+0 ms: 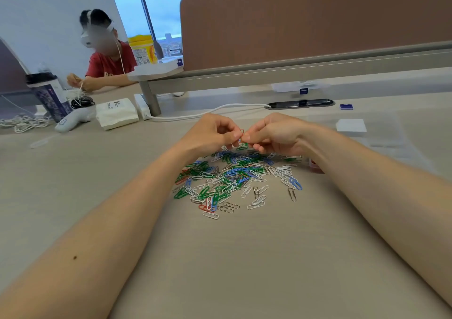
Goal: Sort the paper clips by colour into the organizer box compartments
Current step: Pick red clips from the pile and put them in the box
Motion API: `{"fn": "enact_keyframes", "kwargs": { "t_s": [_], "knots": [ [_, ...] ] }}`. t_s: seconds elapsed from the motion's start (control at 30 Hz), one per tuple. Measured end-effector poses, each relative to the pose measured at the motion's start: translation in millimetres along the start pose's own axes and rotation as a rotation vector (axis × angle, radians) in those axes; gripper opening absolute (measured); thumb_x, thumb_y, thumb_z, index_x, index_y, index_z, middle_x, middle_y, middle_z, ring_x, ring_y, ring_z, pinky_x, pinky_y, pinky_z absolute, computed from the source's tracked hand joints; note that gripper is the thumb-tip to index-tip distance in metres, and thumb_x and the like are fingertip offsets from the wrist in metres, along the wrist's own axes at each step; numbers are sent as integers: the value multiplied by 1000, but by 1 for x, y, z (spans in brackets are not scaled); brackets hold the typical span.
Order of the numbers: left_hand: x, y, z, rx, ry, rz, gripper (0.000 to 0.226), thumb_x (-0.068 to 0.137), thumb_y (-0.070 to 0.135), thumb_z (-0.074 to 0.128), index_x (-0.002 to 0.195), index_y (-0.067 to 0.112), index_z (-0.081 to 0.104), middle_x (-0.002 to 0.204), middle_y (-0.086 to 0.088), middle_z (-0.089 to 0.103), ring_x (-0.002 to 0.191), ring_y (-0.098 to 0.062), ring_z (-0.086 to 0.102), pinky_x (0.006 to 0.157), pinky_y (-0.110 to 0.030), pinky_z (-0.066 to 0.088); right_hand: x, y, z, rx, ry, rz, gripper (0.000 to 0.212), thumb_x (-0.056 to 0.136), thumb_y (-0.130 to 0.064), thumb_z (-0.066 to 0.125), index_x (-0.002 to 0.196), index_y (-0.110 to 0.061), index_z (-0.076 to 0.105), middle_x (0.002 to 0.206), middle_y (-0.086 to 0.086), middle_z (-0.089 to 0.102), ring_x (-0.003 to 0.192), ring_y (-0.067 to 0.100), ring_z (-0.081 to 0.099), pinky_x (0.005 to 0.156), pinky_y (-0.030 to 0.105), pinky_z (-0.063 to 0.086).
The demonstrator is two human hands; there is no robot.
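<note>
Pinching one red clip (pixel 242 132) between left hand (pixel 215 133) and right hand (pixel 271 134) just above the mixed pile (pixel 234 177) at frame centre, probably untangling it before dropping it in the faint clear box (pixel 389 137), centre right.

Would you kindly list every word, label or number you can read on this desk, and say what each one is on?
No text here is legible.
Yellow canister: label print is blurred.
White packet: dark print is too small.
Red shirt: white letters are partly hidden and unreadable.
Purple tumbler: pattern is blurred, with no readable words.
Blue tag: blurred.
</note>
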State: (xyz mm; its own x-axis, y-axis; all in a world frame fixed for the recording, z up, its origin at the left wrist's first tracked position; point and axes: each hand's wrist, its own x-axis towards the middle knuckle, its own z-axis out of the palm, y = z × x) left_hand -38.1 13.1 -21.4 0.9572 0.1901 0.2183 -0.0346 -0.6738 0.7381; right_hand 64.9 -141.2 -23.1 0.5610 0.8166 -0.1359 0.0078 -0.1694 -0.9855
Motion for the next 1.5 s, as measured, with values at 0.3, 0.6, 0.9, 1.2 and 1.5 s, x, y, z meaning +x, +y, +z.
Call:
{"fn": "enact_keyframes", "kwargs": {
  "t_s": [0.3,0.6,0.9,1.2,1.5],
  "knots": [
    [1,0,-5,51,88,89,8,90,14,67,84,13,72,74,1,70,65,-8,59,60,-17,48,4,-4,14,499,22,204,22,102,-8,46,90,2,62,74,11,66,53,14,68,50,19,56],
    [-23,-5,-37,202,204,52,5,86,18,72,85,14,74,79,-8,71,62,-8,56,65,-27,50,1,-9,32,515,-10,220,28,101,-13,51,90,10,62,69,17,70,59,20,72,49,23,57],
    [-85,-44,-84,487,94,-184,10,88,22,70,98,22,74,94,5,70,78,-6,62,67,-10,46,7,-17,75,467,-50,217,22,100,-10,51,90,7,62,66,12,68,53,15,69,45,21,55],
    [-86,-56,-70,629,42,-144,10,91,17,66,97,21,72,95,4,60,80,-12,55,70,-21,40,12,-10,97,417,-49,183,19,99,-7,53,84,2,62,83,12,65,70,15,66,59,25,60],
    [-84,-52,-68,555,105,-197,4,89,13,68,87,16,70,80,8,63,69,-3,53,58,-5,36,14,-4,98,393,-20,192,18,99,-5,51,88,5,61,84,15,64,72,18,65,64,28,60]
  ]
}}
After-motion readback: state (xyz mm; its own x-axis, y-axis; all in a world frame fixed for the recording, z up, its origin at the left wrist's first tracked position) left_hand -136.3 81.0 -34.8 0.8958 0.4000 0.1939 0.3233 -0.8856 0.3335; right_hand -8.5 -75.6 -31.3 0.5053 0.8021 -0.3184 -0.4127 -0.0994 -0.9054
